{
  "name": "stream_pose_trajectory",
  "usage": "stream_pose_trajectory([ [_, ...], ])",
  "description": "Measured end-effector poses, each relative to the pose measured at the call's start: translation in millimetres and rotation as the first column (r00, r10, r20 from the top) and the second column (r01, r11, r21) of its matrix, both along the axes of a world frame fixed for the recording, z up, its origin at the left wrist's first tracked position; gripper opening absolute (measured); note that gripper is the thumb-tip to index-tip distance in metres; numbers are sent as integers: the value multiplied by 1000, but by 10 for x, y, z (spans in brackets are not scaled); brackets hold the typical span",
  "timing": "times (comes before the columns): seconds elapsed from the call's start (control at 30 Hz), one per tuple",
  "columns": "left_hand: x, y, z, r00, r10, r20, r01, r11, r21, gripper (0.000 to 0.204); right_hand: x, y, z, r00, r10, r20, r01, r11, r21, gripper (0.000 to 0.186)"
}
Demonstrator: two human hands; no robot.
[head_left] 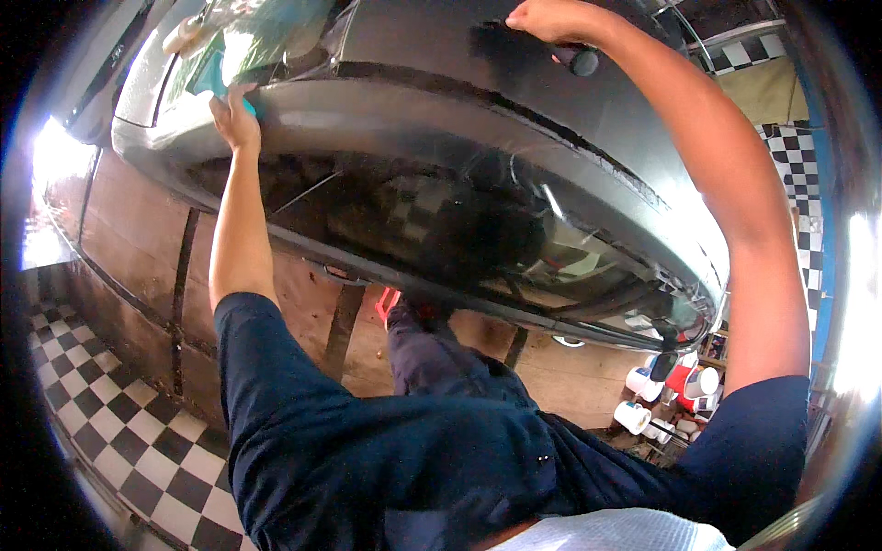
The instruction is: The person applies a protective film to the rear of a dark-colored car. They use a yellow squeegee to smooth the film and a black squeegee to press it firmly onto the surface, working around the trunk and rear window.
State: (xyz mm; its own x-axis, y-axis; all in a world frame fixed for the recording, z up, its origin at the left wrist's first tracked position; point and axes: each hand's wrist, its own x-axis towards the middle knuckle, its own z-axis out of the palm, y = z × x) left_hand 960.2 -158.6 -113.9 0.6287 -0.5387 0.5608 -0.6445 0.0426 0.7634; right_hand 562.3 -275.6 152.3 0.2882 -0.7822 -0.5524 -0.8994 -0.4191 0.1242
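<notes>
A dark grey car (pixel 395 110) fills the upper view, with glass (pixel 184 69) at its upper left and glossy dark, reflective panels below. My left hand (pixel 237 118) grips a flat teal item (pixel 211 73) against the car beside that glass. At the top, my right hand (pixel 560 20) is closed over the dark panel (pixel 432 37), above a small round black object (pixel 583 61); whether its fingers hold anything is unclear.
Brown boards (pixel 129 257) lie beneath the car, beside a checkered floor (pixel 110 395). A red object (pixel 386 301) is by my legs. White buckets (pixel 634 415) and assorted items stand at the lower right. A khaki mat or cloth (pixel 758 87) is at the upper right.
</notes>
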Motion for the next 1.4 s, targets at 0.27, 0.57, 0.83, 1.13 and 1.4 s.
stream_pose_trajectory([
  [0.27,-79,46,132,953,-116,-280,83,988,-128,35,133,751,-116,995,47,87,-67,968,242,42],
  [0.57,-133,24,157,928,-143,-344,112,988,-111,37,356,534,255,883,-411,226,364,905,221,38],
  [0.83,-151,68,123,929,-168,-330,138,984,-114,26,350,687,-54,909,-410,79,382,892,241,33],
  [1.13,-29,75,130,932,-115,-343,84,991,-105,31,358,909,597,887,-461,35,398,799,452,38],
  [1.4,-228,-47,167,894,-200,-400,136,974,-183,27,-223,325,-93,989,150,-11,-150,988,-34,32],
])
